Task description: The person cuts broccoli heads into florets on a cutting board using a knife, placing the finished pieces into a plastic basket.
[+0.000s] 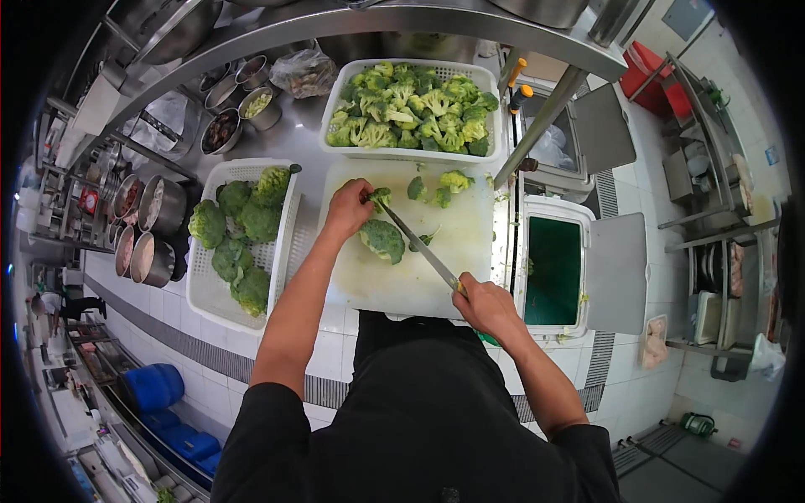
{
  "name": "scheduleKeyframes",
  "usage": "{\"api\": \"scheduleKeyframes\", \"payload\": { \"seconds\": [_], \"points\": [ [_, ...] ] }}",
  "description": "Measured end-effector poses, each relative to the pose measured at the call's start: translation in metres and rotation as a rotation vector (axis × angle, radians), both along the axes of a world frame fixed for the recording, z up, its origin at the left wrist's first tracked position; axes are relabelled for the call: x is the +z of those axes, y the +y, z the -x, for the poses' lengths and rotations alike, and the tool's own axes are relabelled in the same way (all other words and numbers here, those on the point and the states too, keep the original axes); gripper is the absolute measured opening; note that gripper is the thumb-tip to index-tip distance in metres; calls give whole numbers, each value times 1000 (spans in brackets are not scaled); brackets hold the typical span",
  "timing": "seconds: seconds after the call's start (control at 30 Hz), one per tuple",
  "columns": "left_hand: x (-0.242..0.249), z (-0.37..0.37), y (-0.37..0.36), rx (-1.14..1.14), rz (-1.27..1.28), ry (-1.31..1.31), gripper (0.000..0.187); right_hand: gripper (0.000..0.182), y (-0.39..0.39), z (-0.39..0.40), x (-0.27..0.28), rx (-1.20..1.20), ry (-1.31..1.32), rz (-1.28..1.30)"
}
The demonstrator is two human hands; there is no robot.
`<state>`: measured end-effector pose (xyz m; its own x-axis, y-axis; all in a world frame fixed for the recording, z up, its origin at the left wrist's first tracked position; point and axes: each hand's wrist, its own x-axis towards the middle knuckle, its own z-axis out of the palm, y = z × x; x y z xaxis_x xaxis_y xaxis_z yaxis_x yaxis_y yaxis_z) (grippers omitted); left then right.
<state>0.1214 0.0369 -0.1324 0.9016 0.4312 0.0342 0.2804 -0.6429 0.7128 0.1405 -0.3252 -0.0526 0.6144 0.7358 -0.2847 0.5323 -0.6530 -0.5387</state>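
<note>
My left hand (350, 206) pinches a small broccoli floret (381, 197) above the white cutting board (453, 277). In my right hand (486, 307) is the yellowish handle of a long kitchen knife (423, 250). Its blade slants up and left, and the tip meets the floret beside my left fingers. A larger broccoli head (383, 241) lies on the board just below my left hand. Several cut florets (455, 181) rest near the board's top edge. A dark green broccoli piece (422, 241) sits partly behind the blade.
A white basket (329, 138) of cut florets stands beyond the board. Left of it, another white basket (197, 281) holds whole broccoli heads. A lidded bin (553, 260) with a green inside stands open at right. A steel shelf (377, 27) and its post (545, 121) overhang the worktop.
</note>
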Motion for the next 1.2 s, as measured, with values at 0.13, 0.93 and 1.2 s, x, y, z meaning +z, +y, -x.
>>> {"api": "scheduleKeyframes", "payload": {
  "seconds": [0.13, 0.93, 1.2],
  "points": [
    [1, -1, 1, 1, 3, -4, 29, 27, 0, 1, 4, -4, 20, 64],
    [6, -14, 7, -223, -125, 145, 58, 27, 18, -27, -29, 90, -1, 175],
    [44, -40, -30, -356, -327, 265, 85, 31, -53, 5, -24, -48, 140, 217]
  ]
}}
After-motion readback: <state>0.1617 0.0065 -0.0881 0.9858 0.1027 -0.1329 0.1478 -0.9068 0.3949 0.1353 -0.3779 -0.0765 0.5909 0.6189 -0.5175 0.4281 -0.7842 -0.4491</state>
